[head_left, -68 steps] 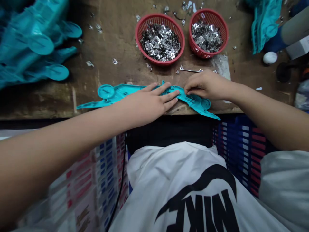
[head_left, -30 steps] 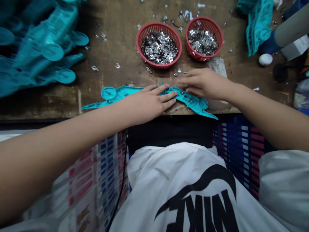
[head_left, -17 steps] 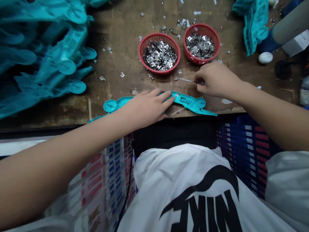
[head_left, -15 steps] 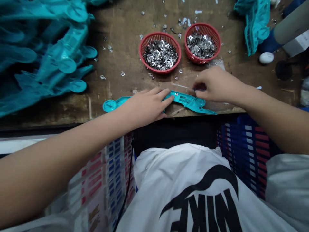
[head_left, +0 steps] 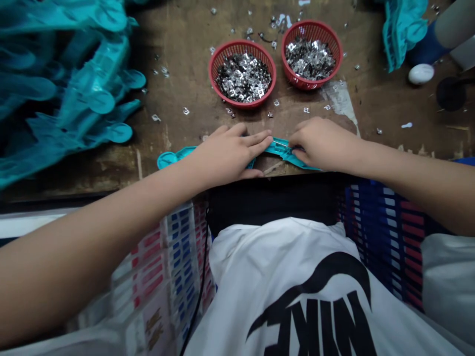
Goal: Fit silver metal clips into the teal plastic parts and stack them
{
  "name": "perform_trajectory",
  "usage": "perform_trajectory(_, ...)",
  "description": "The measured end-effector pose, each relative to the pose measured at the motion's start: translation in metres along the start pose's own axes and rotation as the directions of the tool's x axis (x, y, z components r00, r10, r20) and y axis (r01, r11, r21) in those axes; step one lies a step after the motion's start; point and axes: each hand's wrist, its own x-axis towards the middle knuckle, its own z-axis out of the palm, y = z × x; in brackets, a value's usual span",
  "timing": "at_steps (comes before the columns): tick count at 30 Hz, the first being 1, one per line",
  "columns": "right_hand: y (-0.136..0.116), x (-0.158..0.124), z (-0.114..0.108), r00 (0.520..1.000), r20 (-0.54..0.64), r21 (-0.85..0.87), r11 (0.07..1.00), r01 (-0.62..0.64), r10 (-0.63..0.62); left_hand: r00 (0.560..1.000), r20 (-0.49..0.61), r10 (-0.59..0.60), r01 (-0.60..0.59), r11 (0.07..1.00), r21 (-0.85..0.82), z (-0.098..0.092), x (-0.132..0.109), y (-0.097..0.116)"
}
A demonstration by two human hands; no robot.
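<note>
While my left hand lies flat across the teal plastic part, its fingers spread and pressing down rather than clenched, my right hand works at the same part with its fingertips curled in and pinched together. A thin metal pin shows just by those fingertips, lying along the part's upper face, but I cannot tell whether they grip it or only the plastic beneath. The part lies lengthwise along the front edge of the wooden workbench, between my hands and partly hidden by them, with its round disc end showing on the left.

I judge it light, stiff and fairly thin, so it may flex a little and could skate on the worn wood if pressed unevenly. The narrow arms look like the fragile spots. The safest hold seems to be the broad middle, with the flat left palm pinning it down, not the slim tips.

Beyond it stand two red plastic baskets, the left basket and the right basket, each heaped with small metal clips. Stray clips dot the bench, and a tangled heap of teal parts fills the left side.
</note>
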Motion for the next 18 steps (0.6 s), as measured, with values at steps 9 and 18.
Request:
perform_trajectory(9, -0.014, -0.001, 0.007, 0.995, 0.04, -0.021, 0.996, -0.09, 0.091, 0.996, -0.085, -0.009, 0.007, 0.999, -0.033, 0.006, 0.008, -0.002)
perform_trajectory(18, 0.029, -0.005, -0.017, 0.983, -0.129, 0.199, 0.974, -0.106, 0.133, 0.995, -0.099, -0.032, 0.035, 0.999, 0.03, 0.008, 0.004, 0.01)
